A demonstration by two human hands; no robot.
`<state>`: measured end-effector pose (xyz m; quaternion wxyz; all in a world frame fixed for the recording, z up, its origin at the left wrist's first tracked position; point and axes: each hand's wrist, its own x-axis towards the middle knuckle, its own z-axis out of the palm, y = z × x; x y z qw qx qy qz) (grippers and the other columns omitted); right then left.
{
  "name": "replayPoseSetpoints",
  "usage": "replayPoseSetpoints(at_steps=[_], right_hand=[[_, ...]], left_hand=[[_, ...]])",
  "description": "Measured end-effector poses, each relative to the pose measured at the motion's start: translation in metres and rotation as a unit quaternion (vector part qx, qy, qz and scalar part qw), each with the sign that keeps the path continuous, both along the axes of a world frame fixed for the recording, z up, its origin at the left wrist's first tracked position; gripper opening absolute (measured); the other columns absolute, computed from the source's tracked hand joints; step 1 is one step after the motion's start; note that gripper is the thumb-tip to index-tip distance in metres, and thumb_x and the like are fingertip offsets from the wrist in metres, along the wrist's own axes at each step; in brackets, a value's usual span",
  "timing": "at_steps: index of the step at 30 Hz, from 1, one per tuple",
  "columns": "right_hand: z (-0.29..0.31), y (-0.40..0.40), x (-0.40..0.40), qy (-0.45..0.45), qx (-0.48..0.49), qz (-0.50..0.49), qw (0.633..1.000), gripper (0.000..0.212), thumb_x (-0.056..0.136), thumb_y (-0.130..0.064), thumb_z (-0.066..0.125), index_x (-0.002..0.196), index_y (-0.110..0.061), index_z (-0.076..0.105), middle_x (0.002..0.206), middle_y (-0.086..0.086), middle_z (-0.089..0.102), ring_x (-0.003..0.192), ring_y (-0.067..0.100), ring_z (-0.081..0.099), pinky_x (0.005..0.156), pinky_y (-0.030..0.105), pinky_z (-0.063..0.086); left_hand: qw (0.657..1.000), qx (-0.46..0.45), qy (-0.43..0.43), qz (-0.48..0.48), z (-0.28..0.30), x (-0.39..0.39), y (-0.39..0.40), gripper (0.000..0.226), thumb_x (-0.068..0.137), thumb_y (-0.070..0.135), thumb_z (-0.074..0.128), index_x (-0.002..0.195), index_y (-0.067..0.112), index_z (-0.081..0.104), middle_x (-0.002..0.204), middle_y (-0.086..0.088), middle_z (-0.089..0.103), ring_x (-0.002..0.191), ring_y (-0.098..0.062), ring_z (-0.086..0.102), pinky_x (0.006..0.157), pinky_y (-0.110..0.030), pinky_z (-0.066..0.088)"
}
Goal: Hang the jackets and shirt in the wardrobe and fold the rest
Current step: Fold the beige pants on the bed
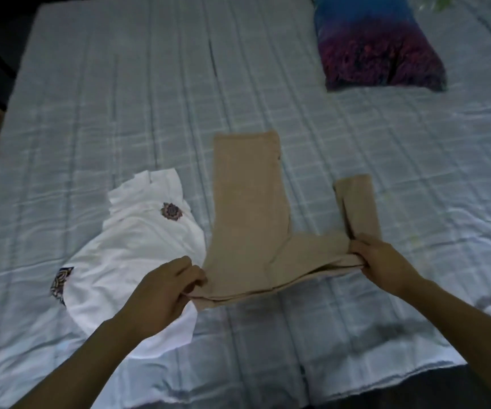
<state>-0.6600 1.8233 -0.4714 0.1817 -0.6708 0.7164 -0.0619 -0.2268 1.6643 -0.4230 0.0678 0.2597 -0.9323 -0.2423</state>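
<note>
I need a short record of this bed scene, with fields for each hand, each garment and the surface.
left hand: grips the near left corner of the trousers
right hand: grips the trousers at their right fold
trousers: beige, partly folded on the bed
shirt: white, spread flat, left of the trousers
bed: pale checked sheet
pillow: far right

matt beige cloth trousers
</note>
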Motion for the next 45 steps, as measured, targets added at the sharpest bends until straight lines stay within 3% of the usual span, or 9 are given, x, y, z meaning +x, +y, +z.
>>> replayPoseSetpoints(at_steps=[6,11,14,20,25,30,34,40,45], right_hand=[[-0.044,0.034,0.027,0.05,-0.017,0.013,0.999,0.036,0.06,0.022,0.065,0.086,-0.003,0.067,0.082,0.015,0.058,0.065,0.032,0.058,0.048,0.028,0.041],[-0.085,0.059,0.039,0.061,-0.018,0.029,0.998,0.034,0.056,0.023,0.073,0.079,-0.002,0.07,0.077,0.017,0.061,0.066,0.035,0.06,0.047,0.034,0.048],[-0.102,0.071,0.045,0.061,-0.02,0.001,0.998,0.027,0.059,0.019,0.074,0.075,-0.002,0.069,0.075,0.016,0.061,0.068,0.037,0.058,0.051,0.04,0.051],[-0.106,0.066,0.059,0.073,0.013,-0.061,0.995,0.02,0.061,0.012,0.069,0.071,-0.004,0.064,0.074,0.013,0.059,0.068,0.035,0.056,0.057,0.037,0.045],[-0.096,0.056,0.07,0.031,-0.016,-0.097,0.995,0.008,0.075,0.002,0.066,0.076,-0.006,0.065,0.077,0.01,0.061,0.07,0.031,0.056,0.058,0.032,0.041],[-0.102,0.031,0.086,0.029,-0.112,-0.077,0.99,0.025,0.09,-0.022,0.049,0.1,-0.006,0.066,0.103,0.011,0.061,0.09,0.028,0.055,0.076,0.045,0.05],[-0.132,0.02,0.09,0.066,-0.039,-0.07,0.995,0.069,0.098,-0.045,0.04,0.152,-0.004,0.029,0.159,0.022,0.022,0.148,0.035,0.019,0.121,0.049,0.019],[-0.157,0.02,0.082,0.046,0.068,-0.08,0.993,0.076,0.096,-0.064,0.012,0.151,-0.026,-0.023,0.162,0.005,-0.022,0.147,0.019,-0.028,0.122,0.041,-0.012],[-0.119,0.011,0.067,-0.061,-0.08,-0.121,0.988,0.057,0.096,-0.041,0.042,0.142,-0.008,0.048,0.151,0.015,0.04,0.139,0.031,0.038,0.117,0.039,0.029]], left_hand=[[0.998,-0.044,-0.04,-0.029,-0.057,0.016,0.047,0.052,0.048,-0.014,0.07,0.089,0.018,0.067,0.076,0.001,0.055,0.058,-0.018,0.048,0.047,-0.024,0.037],[0.991,-0.092,-0.056,-0.082,-0.099,0.018,0.076,0.026,0.07,0.007,0.046,0.075,0.021,0.067,0.076,0.004,0.059,0.066,-0.018,0.049,0.056,-0.027,0.038],[0.989,-0.095,-0.09,-0.068,-0.122,0.021,0.088,0.015,0.065,0.007,0.062,0.071,0.021,0.064,0.077,0.003,0.058,0.07,-0.022,0.056,0.056,-0.031,0.042],[0.974,-0.057,-0.216,-0.022,-0.134,0.013,0.099,0.046,0.038,-0.007,0.079,0.069,0.023,0.063,0.082,0.005,0.059,0.075,-0.02,0.06,0.055,-0.03,0.045],[0.969,-0.009,-0.246,0.032,-0.124,-0.007,0.091,0.009,0.079,0.019,0.071,0.079,0.024,0.063,0.087,0.007,0.059,0.082,-0.02,0.058,0.062,-0.032,0.042],[0.989,-0.061,-0.12,0.06,-0.131,-0.053,0.073,0.033,0.086,0.026,0.059,0.116,0.012,0.066,0.121,-0.008,0.064,0.11,-0.033,0.061,0.083,-0.042,0.054],[0.983,-0.077,-0.159,0.042,-0.151,-0.089,0.06,0.062,0.099,0.042,0.034,0.153,0.01,0.036,0.161,-0.01,0.029,0.149,-0.03,0.026,0.118,-0.052,0.029],[0.972,-0.027,-0.229,0.034,-0.185,-0.104,0.058,0.074,0.095,0.06,0.008,0.159,0.025,-0.005,0.165,0.0,-0.018,0.153,-0.023,-0.014,0.123,-0.05,0.007],[0.974,0.002,-0.204,0.094,-0.161,-0.132,0.062,0.073,0.096,0.058,0.018,0.152,0.014,0.036,0.162,-0.016,0.024,0.148,-0.037,0.025,0.115,-0.053,0.029]])
